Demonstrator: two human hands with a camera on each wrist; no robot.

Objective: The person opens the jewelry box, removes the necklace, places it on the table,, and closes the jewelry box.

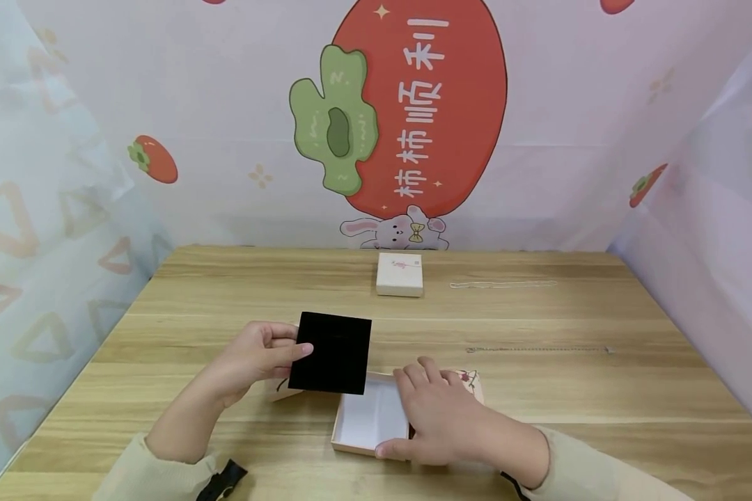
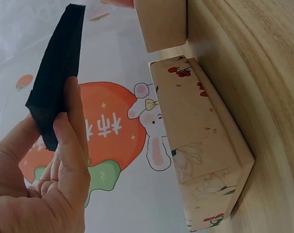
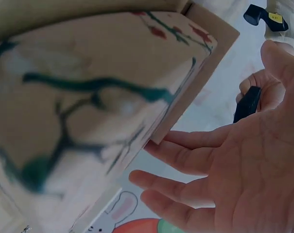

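Pinched between thumb and fingers, a thick black square pad (image 1: 337,355) is held up above the table (image 1: 163,390) by the left hand (image 1: 257,358). The thumb lies on the near face of the pad, and the other fingers are behind it. The pad is over on the left, just in front of the far left part of an open box (image 1: 366,417).

That box has a white inside. The right hand (image 1: 441,410) reaches over its right side, with fingers mostly straight and spread a bit. A fingertip touches it by the far right corner. The thumb is over the near side, but I cannot tell if it presses there.

A flower box (image 2: 200,141) sits just to the left of the open box, partly behind the pad. To the right, under the right hand, is another flowery box part (image 3: 74,111). I cannot tell if it is a lid.

Far back in the middle is a small white box (image 1: 400,278) with a little pink picture on top. On the right are two thin chains. The far chain (image 1: 504,284) is near the white box, and the near chain (image 1: 539,350) is longer. A black strap (image 1: 222,480) is at the left sleeve (image 1: 169,476). Behind the table is a cloth (image 1: 225,76) with a big red fruit and a rabbit on it.
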